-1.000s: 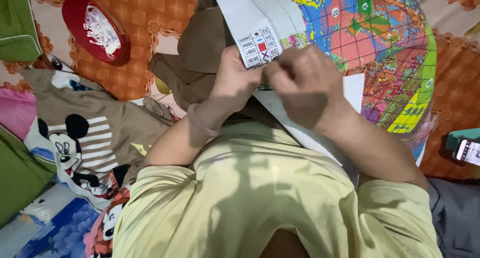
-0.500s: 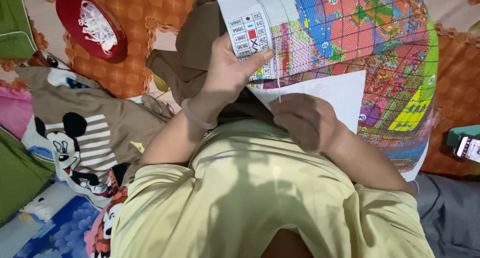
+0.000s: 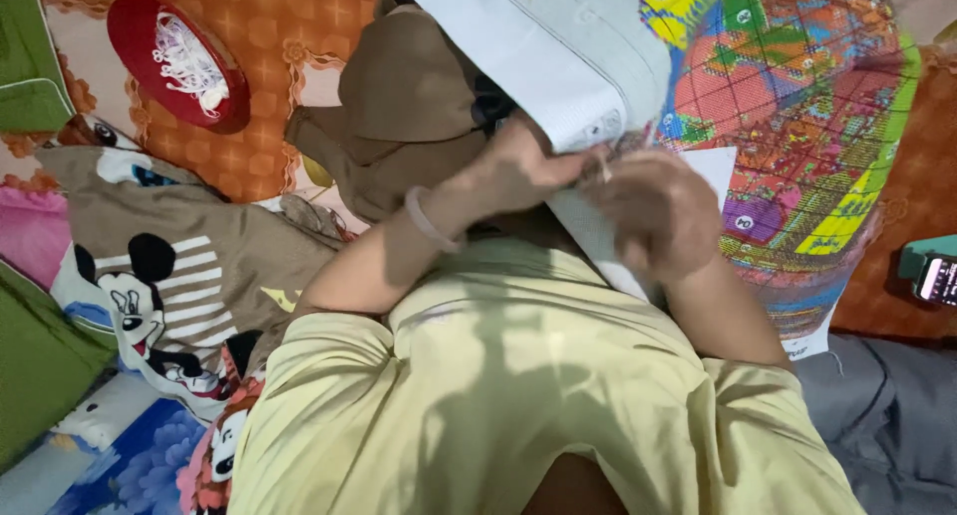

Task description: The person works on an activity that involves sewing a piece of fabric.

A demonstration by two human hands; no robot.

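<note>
The cross-stitch canvas [image 3: 788,126] stretches far-right from both hands, left hand [image 3: 518,166] pinching its white edge, right hand [image 3: 658,211] curled beside it.

We see a small white label [image 3: 601,128] with a few tiny coloured squares on the folded-back pale edge of the canvas [image 3: 797,106], far of centre, just beside the left hand [image 3: 518,166]. Small round white markers dot the canvas's bright gridded face to the right. At the right edge a phone [image 3: 937,279] in a teal case lies on the orange cloth, its screen lit pale pink.
</note>
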